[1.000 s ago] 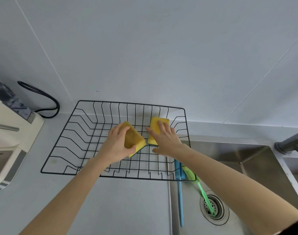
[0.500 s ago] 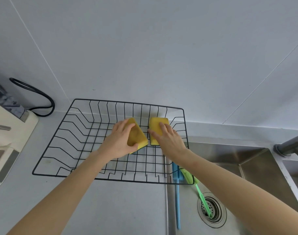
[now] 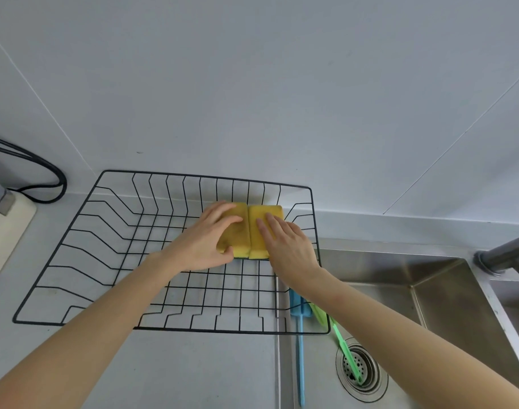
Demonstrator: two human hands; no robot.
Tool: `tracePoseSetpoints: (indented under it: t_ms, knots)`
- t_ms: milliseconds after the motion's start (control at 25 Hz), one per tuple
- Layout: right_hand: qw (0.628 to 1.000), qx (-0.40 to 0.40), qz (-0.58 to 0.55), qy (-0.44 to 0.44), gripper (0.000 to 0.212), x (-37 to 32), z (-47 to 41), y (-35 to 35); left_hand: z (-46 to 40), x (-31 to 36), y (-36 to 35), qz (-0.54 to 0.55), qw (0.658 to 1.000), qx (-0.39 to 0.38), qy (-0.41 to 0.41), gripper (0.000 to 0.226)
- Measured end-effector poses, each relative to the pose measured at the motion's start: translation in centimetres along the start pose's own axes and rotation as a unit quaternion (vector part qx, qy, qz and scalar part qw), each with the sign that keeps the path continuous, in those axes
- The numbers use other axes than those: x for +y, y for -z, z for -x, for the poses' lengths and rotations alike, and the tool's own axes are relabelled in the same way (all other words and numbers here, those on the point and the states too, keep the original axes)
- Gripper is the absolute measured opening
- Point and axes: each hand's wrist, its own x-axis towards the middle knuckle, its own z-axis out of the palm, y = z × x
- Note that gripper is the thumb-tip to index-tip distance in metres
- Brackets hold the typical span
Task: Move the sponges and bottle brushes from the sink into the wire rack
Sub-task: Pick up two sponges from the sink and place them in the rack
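At the rack's (image 3: pixel 75 240) back right corner, two sponges touch. Left hand (image 3: pixel 206 242) grips the left sponge (image 3: pixel 237 231); right hand (image 3: pixel 287 246) presses flat fingers on the right sponge (image 3: pixel 264 222).

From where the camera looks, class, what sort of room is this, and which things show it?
Most likely a kitchen: a steel sink with a drain, a wire rack on the counter, and sponges.
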Motion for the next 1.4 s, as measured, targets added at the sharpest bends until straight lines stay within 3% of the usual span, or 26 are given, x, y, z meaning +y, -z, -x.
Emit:
tracePoseSetpoints:
  t_ms: [360, 800, 1000, 1400]
  knots:
    - [1.0, 0.0, 0.007, 0.0, 0.082, 0.1, 0.0, 0.0, 0.6, -0.3, -1.1, -0.07, 0.997, -0.026, 0.02, 0.066]
    - [1.0, 0.007, -0.017, -0.018, 0.068, -0.1, 0.0, 0.8, 0.2, 0.2, -1.2, -0.109, 0.992, -0.062, 0.035, 0.067]
    - [0.998, -0.022, -0.044, -0.025, 0.075, -0.1, 1.1, 2.5, 0.5, 2.1, -0.5, -0.118, 0.989, -0.07, 0.054, 0.078]
    - [0.994, 0.028, -0.077, -0.066, 0.07, 1.9, 6.7, 7.1, 2.6, 8.7, 4.3, -0.149, 0.983, -0.062, 0.092, 0.082]
